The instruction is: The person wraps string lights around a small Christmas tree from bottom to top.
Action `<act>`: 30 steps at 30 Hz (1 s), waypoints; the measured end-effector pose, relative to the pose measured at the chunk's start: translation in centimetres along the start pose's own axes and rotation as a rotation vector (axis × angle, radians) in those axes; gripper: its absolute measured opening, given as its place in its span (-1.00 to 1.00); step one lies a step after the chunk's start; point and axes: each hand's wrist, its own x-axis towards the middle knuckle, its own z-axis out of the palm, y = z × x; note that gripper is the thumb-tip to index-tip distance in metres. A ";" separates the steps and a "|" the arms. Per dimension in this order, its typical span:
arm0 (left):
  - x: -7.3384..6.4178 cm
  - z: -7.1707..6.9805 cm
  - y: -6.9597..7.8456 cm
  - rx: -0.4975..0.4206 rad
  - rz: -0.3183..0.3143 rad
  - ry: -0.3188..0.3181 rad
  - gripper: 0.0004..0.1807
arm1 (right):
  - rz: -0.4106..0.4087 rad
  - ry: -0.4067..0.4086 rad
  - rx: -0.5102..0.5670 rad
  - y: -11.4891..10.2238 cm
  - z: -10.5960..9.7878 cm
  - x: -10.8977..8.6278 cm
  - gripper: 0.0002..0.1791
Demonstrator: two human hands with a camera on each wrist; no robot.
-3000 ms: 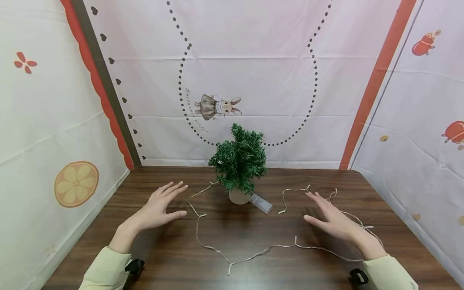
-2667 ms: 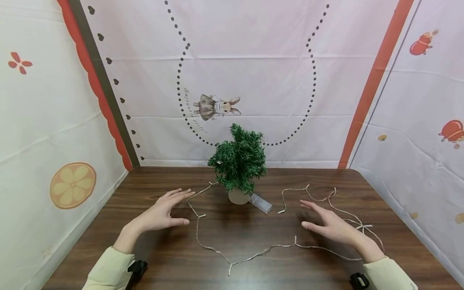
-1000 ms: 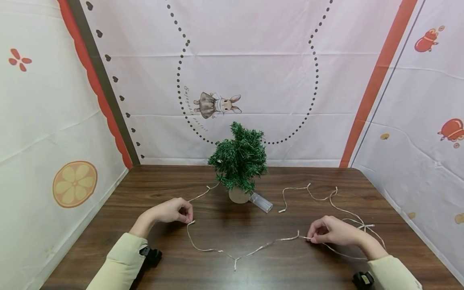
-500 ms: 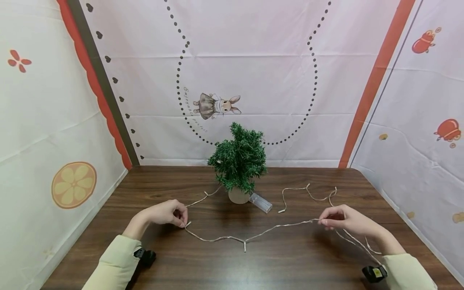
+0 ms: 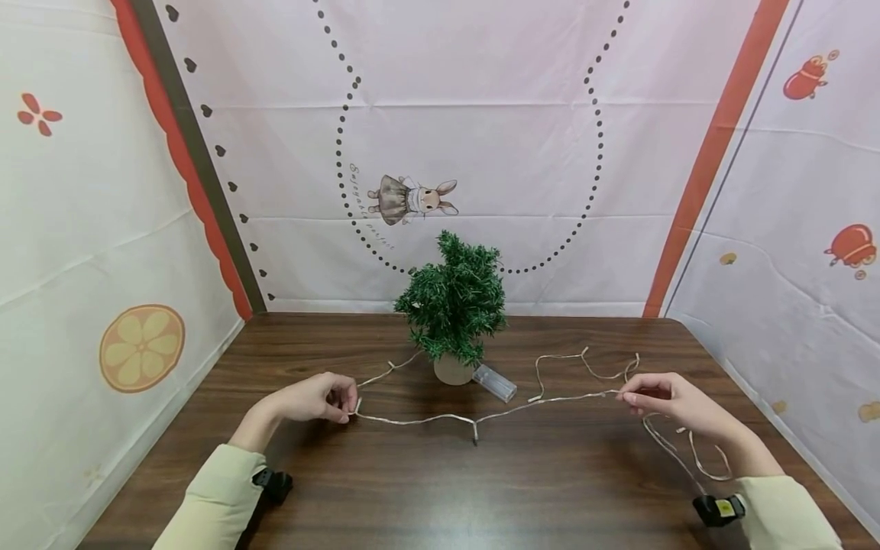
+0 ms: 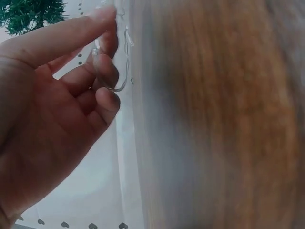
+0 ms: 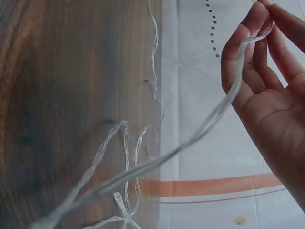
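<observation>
A string of fairy lights [image 5: 426, 419] with thin clear wire stretches between both hands in front of a small green artificial tree [image 5: 454, 298]. My left hand [image 5: 318, 397] pinches the wire near one bulb, left of the tree. On the right, my right hand [image 5: 677, 401] pinches it between thumb and fingertips. From there the wire [image 7: 190, 140] hangs down toward the table in the right wrist view. In the left wrist view a short loop of wire [image 6: 127, 62] dangles by the left fingers. The tree's round pale base [image 5: 453, 370] stands on the table.
A clear plastic battery box [image 5: 495, 383] lies beside the tree base. Loose wire [image 5: 560, 357] from the string lies on the back right of the dark wooden table [image 5: 440, 496]. Printed cloth [image 5: 474, 153] walls enclose the table's back and sides.
Both hands were open above the table, then pinched the string of lights. The right hand has since moved right and away, lifting the wire and drawing the sagging span straighter.
</observation>
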 end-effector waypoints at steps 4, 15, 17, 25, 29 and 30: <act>-0.2 -0.2 -0.2 0.019 -0.015 0.055 -0.93 | 0.010 0.043 0.018 -0.1 -0.3 -0.3 -0.80; -0.6 -1.6 0.5 0.086 0.014 0.290 -0.93 | -0.028 0.133 0.099 -1.0 -1.6 -1.1 -0.78; -0.6 -1.9 0.7 0.089 0.004 0.326 -0.92 | -0.083 0.102 0.221 -0.9 -1.9 -1.2 -0.73; -0.5 -2.8 1.3 0.097 -0.040 0.427 -0.93 | -0.304 -0.001 0.527 -0.8 -3.1 -1.6 -0.43; -0.6 -3.2 2.4 0.088 -0.050 0.472 -0.95 | -0.397 -0.042 0.598 -0.7 -3.6 -1.8 -0.35; -0.7 -3.3 2.9 0.083 -0.048 0.480 -0.95 | -0.416 -0.052 0.607 -0.6 -3.8 -1.9 -0.33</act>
